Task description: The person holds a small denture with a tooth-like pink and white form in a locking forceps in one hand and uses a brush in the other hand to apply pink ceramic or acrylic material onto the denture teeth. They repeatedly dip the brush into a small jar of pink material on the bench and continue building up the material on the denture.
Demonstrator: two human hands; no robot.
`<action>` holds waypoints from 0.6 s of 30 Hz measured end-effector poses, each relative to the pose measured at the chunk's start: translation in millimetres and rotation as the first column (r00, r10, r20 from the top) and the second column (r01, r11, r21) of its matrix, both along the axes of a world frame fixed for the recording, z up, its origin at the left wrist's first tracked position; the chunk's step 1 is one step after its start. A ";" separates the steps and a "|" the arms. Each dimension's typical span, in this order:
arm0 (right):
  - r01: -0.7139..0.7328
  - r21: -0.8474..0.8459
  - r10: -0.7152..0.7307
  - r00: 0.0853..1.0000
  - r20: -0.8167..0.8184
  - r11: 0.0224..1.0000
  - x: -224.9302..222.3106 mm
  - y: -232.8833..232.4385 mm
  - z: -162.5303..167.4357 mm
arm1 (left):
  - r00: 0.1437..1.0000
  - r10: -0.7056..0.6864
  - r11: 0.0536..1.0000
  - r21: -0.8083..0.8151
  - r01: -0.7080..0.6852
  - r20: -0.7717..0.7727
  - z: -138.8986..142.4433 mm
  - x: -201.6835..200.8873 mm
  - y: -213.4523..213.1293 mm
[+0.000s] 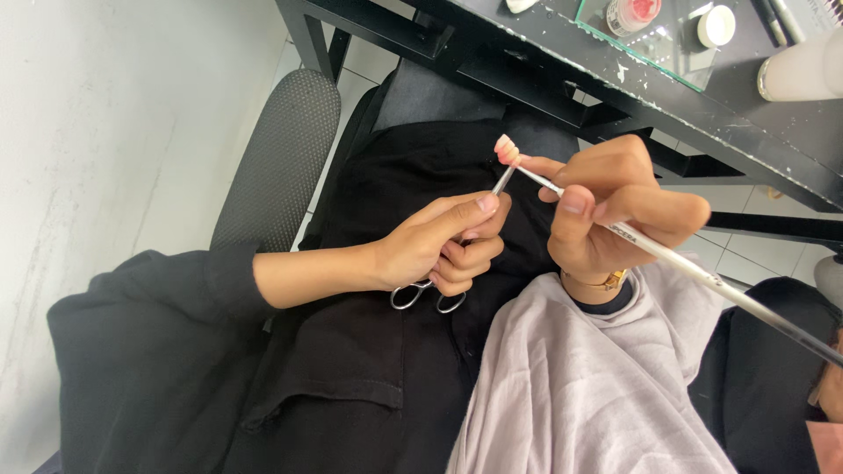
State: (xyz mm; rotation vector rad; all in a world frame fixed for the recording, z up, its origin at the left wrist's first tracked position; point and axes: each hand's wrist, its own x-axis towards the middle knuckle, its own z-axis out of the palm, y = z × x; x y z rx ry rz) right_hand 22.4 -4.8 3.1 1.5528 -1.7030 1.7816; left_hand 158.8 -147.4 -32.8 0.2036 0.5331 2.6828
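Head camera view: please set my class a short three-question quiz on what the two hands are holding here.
1. True or false: the left hand holds metal scissor-handled forceps.
2. What does the forceps tip clamp?
A. a small pink tooth-shaped piece
B. a coin
C. a cotton ball
3. Fill in: the right hand holds a long thin white-handled ____ against the piece.

Key: 1 true; 2 A; 3 brush.
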 end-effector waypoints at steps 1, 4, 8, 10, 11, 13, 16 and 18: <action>0.010 -0.005 -0.010 1.000 -0.003 1.000 0.4 0.9 -0.2 | 1.000 0.001 1.000 -0.004 -0.001 -0.002 0.0 0.1 0.2; 0.035 -0.006 -0.035 0.999 -0.006 0.999 1.8 3.0 -0.6 | 1.000 -0.007 1.000 0.011 0.007 0.007 -0.3 0.8 0.9; 0.050 0.010 -0.050 0.999 -0.022 0.999 2.4 4.3 0.6 | 1.000 -0.005 1.000 0.007 0.005 0.000 -0.9 0.5 1.4; 0.046 0.018 -0.045 0.999 -0.016 0.999 2.2 4.3 1.8 | 1.000 -0.007 1.000 0.022 0.007 -0.002 -0.6 1.0 1.6; 0.040 0.028 -0.040 0.999 -0.002 0.999 2.5 4.7 2.7 | 1.000 -0.006 1.000 0.021 0.005 0.001 -0.6 0.9 1.7; 0.030 0.032 -0.030 1.000 0.008 0.999 2.2 4.6 4.0 | 1.000 -0.007 1.000 0.022 0.007 0.007 -0.4 0.7 2.6; 0.022 0.023 -0.023 1.000 0.008 0.999 0.2 2.6 5.0 | 1.000 0.000 1.000 0.016 0.000 -0.018 -0.3 -0.1 2.1; 0.035 0.030 -0.036 0.999 0.033 0.999 2.1 2.2 6.4 | 1.000 0.003 1.000 0.007 -0.003 -0.009 -0.3 0.1 2.1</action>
